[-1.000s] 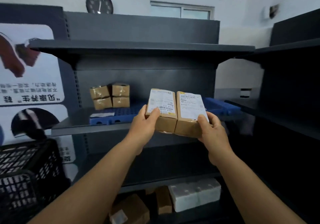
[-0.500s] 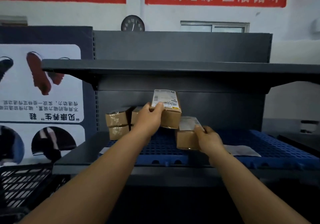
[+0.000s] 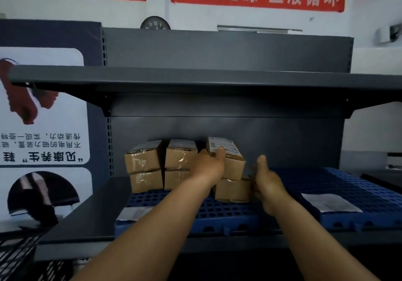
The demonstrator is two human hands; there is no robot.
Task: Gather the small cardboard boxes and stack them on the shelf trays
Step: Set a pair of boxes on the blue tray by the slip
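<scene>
In the middle of the frame, a dark grey metal shelf (image 3: 87,213) carries a blue perforated plastic tray (image 3: 359,193), and the small brown cardboard boxes sit on the tray against the shelf's back panel. At centre left stand four taped boxes in two stacks of two, side by side: the left stack (image 3: 144,168) and the right stack (image 3: 179,163) touch each other.

Just right of them, a third stack is being formed. The left hand (image 3: 207,165) grips the upper labelled cardboard box (image 3: 231,163), its thumb curled over the white printed label on top and the fingers hidden behind the box's left side. This box rests slightly tilted on the lower plain cardboard box (image 3: 233,190), which stands on the tray. The right hand (image 3: 266,182) is at the right side of the lower box, thumb raised and free; its fingers are hidden beside the box, so whether they clasp it or only press it cannot be told.

A white paper slip (image 3: 331,202) lies flat on the tray at the right of the frame, well apart from the boxes. Another white slip (image 3: 132,213) lies at the tray's front left edge. A black wire basket (image 3: 15,256) shows in the lower left corner.
</scene>
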